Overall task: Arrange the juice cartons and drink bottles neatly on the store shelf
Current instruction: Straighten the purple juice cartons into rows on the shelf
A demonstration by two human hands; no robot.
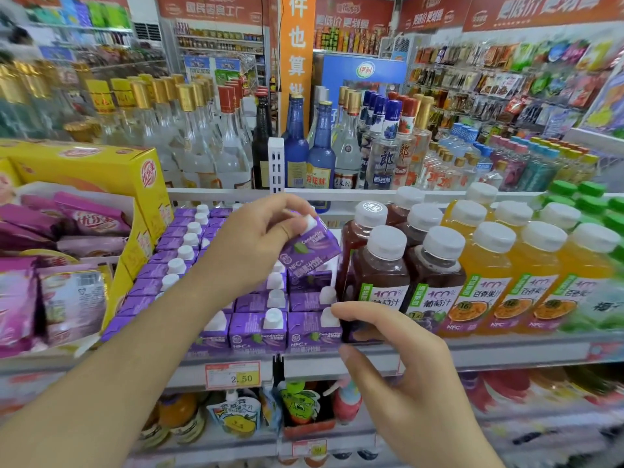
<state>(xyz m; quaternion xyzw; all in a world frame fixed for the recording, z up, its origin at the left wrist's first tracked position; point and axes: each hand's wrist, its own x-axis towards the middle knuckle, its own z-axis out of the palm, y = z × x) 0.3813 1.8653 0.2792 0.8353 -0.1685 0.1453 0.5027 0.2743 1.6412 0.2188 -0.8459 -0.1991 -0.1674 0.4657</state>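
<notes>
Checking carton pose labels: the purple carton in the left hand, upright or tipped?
Tipped. The purple carton leans with its white cap up-left, lifted above the upright shelved cartons; the left hand grips its top.

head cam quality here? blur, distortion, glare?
Head view: sharpest at centre, where the lifted purple carton in the left hand and the price tag are readable; the edges smear, so the pink packets and green-capped bottles are soft. Wide-angle bending curves the shelf edge. Lighting is flat and bright, with only mild sheen on the white bottle caps.
</notes>
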